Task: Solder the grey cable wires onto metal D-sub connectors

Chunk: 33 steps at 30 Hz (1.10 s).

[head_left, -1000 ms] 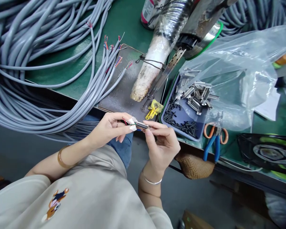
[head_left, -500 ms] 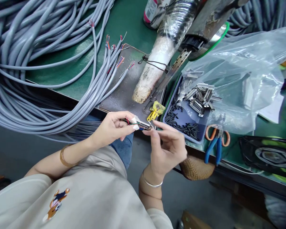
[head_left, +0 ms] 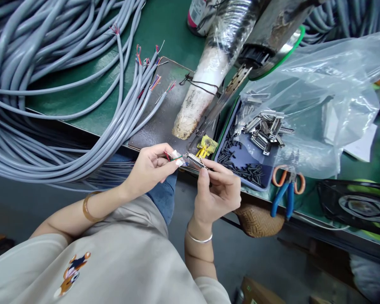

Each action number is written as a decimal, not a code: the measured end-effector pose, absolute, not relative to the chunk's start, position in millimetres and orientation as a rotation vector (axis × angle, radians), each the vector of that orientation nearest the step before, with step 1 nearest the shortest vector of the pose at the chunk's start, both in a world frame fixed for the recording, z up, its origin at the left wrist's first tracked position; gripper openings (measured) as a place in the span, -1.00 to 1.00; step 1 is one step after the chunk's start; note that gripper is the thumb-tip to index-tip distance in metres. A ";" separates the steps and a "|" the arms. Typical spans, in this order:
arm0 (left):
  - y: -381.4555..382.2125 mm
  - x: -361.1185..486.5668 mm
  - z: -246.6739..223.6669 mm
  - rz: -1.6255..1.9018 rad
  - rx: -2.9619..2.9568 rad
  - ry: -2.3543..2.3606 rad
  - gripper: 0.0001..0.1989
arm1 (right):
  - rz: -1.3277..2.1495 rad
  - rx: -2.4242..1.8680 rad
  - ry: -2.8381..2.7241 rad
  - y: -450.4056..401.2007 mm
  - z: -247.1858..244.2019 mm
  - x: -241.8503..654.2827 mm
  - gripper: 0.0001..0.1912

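My left hand (head_left: 152, 166) is closed on thin coloured wires (head_left: 185, 163), pinched between thumb and forefinger, whose tips look covered in white. Their ends point toward a narrow metal connector (head_left: 194, 160) with a row of contacts. My right hand (head_left: 217, 188) grips that connector's right end between thumb and fingers. Whether any wire touches the contacts is too small to tell. Just beyond the connector lies a small yellow two-pronged piece (head_left: 207, 145). Right of it, a blue tray (head_left: 240, 158) holds short black sleeves (head_left: 251, 173) and several metal connectors (head_left: 267, 128).
Grey cables (head_left: 95, 147) with stripped ends cover the left side, some over a dark plate (head_left: 155, 122). A white-wrapped tube (head_left: 198, 95) slants above the plate. Clear plastic (head_left: 310, 109) overlaps the tray. Blue-handled pliers (head_left: 286, 194) and a black fan-like item (head_left: 357, 207) lie right.
My right hand has shifted slightly left and turned. The connector now shows more of its contacts, and the wire ends in my left hand are more exposed beside it.
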<state>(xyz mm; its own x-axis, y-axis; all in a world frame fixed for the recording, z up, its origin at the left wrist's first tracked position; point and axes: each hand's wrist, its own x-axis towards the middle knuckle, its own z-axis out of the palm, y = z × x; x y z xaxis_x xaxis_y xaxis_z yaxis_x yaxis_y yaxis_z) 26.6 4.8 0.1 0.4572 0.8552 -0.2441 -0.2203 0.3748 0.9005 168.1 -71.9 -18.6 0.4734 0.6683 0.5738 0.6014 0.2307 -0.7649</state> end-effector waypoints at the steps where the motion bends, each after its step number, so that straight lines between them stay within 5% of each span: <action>1: 4.7 27.5 0.5 0.796 0.935 0.826 -0.75 | 0.080 -1.436 -1.187 -71.6 -19.6 168.3 -0.86; 33: 11.6 34.3 10.2 0.962 1.075 0.895 -0.80 | -0.100 -1.412 -1.445 -51.1 -9.3 178.3 -0.81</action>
